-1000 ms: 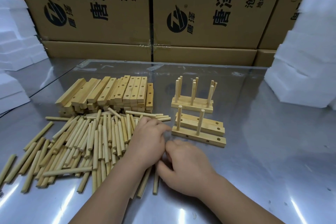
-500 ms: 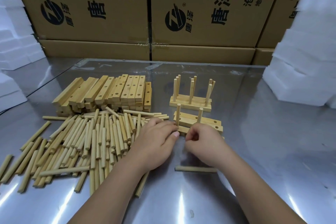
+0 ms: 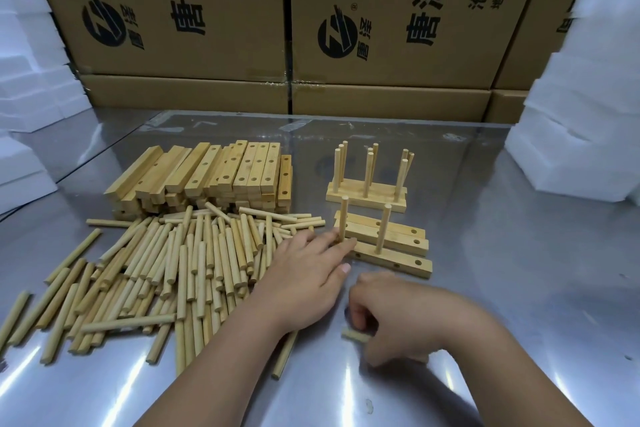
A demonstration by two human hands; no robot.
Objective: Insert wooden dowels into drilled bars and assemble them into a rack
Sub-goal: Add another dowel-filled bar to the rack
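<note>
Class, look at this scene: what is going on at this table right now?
A person is building wooden racks. The left hand rests against a bar with two dowels standing in it and one empty hole. The right hand grips a loose dowel lying on the table. One finished rack stands behind.

Printed cardboard boxes [image 3: 381,10], white foam blocks [image 3: 581,107], steel table [image 3: 519,288].

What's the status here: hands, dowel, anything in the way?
Left hand flat, fingertips at the left end of the near bar. Right hand gripping a loose dowel on the table. Bar's right-end hole empty, nothing blocking it.
</note>
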